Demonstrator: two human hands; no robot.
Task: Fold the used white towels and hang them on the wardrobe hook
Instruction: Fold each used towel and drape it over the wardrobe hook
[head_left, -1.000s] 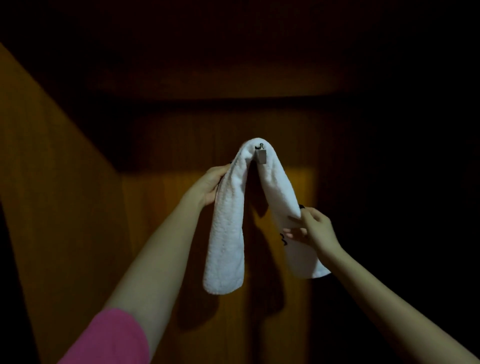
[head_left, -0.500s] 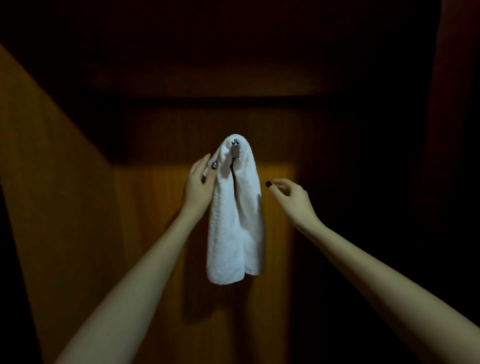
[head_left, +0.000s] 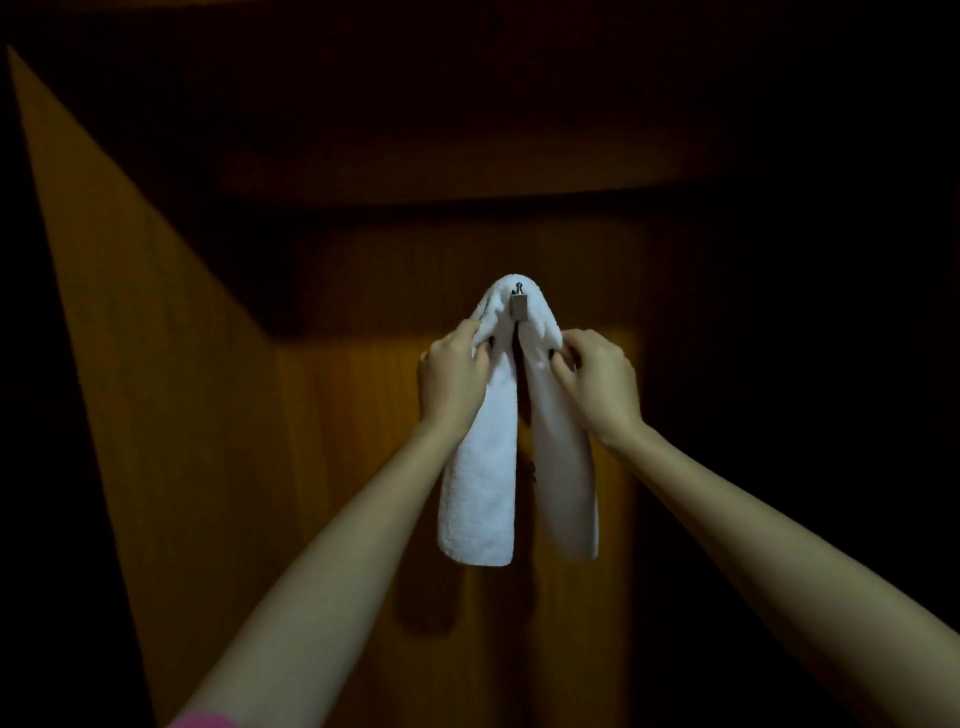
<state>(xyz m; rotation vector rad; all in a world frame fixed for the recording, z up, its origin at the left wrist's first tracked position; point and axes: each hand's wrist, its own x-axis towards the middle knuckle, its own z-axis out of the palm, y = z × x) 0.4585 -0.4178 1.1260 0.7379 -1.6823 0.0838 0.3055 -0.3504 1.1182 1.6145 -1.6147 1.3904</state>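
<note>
At frame centre the towel (head_left: 480, 493) hangs over the hook (head_left: 518, 304). The right hand (head_left: 597, 384), free half a second ago, now pinches the right half while the left hand (head_left: 452, 379) pinches the left, spreading them; hanging looks nearly finished

One towel (head_left: 478, 499) is in view, draped in two hanging halves, one to each side. One metal hook (head_left: 518, 304) shows at its top. There are two hands, the left hand (head_left: 452, 384) and the right hand (head_left: 597, 387), and two bare forearms. One pink sleeve (head_left: 205, 721) shows at the bottom edge, on the left arm only. Two lit wooden wardrobe panels can be counted: one side panel (head_left: 156, 364) at left and one back panel (head_left: 363, 467) behind the towel; the rest is too dark to count.
</note>
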